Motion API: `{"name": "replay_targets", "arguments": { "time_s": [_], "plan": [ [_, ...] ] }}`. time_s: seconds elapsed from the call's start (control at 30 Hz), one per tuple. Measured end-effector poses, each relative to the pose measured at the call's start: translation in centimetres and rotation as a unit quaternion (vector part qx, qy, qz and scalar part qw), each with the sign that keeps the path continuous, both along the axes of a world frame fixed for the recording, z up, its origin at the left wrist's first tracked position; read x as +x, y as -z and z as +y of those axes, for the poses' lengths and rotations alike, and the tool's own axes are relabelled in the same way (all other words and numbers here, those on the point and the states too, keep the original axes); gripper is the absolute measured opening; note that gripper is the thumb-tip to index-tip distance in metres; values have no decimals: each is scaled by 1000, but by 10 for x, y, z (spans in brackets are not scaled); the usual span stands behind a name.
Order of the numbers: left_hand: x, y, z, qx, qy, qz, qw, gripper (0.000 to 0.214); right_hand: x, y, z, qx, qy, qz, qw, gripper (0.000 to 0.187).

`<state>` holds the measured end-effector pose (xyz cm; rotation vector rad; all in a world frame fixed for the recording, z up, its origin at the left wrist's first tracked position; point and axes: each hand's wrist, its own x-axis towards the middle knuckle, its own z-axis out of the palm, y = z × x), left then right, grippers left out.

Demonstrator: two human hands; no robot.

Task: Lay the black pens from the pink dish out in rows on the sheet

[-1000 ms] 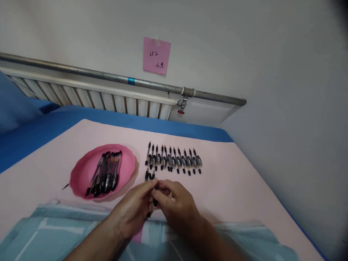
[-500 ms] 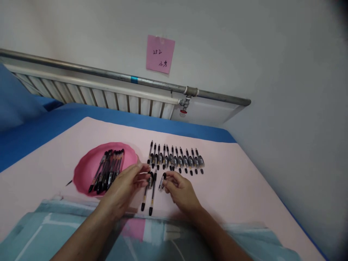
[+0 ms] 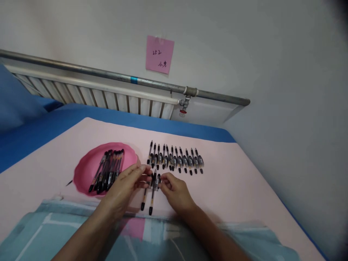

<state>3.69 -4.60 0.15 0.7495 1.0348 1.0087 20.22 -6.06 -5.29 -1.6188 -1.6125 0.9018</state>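
Observation:
Two black pens (image 3: 151, 197) lie side by side on the pink sheet (image 3: 231, 181) in front of me, tips toward me. My left hand (image 3: 127, 186) rests beside them, its fingertips touching the top of the left pen. My right hand (image 3: 174, 188) pinches a small pen cap (image 3: 158, 179) next to the top of the right pen. Beyond them a row of several capped black pens (image 3: 175, 159) lies in a line. A pink tray (image 3: 84, 174) at the left holds several more black pens (image 3: 107, 172).
A blue mattress edge (image 3: 54, 123) borders the pink sheet, with a radiator (image 3: 89, 96) and a metal pipe (image 3: 136, 80) along the wall. A pink note (image 3: 160, 54) hangs on the wall. A teal patterned cloth (image 3: 54, 232) covers the near edge.
My hands moved forward from the near edge and parted, leaving two pens lying on the sheet. My right hand then brought the cap leftward to the right pen's top.

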Motion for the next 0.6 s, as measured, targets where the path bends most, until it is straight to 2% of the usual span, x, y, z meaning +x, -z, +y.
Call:
{"name": "replay_targets", "arguments": {
  "time_s": [0.13, 0.2, 0.27, 0.3, 0.37, 0.47, 0.6],
  "plan": [
    [-8, -8, 4, 76, 3, 65, 995, 24, -1, -7, -1, 12, -13, -8, 1000, 10],
    [-25, -12, 12, 131, -34, 159, 978, 25, -2, -11, -1, 2, -4, 5, 1000, 10],
    [-50, -15, 23, 158, -109, 318, 928, 30, -2, -15, -1, -17, 9, 34, 999, 13],
    [-65, -16, 29, 157, -151, 421, 881, 32, -1, -16, -2, -26, 15, 50, 998, 14],
    [-90, -16, 38, 142, -176, 495, 839, 32, -1, -18, -3, -40, 25, 78, 996, 15],
    [-110, -10, 46, 114, -135, 581, 795, 24, 0, -19, -5, -41, 35, 101, 993, 13],
    [-104, 0, 48, 89, -55, 646, 756, 20, 1, -19, -6, -31, 35, 109, 993, 10]
  ]
}}
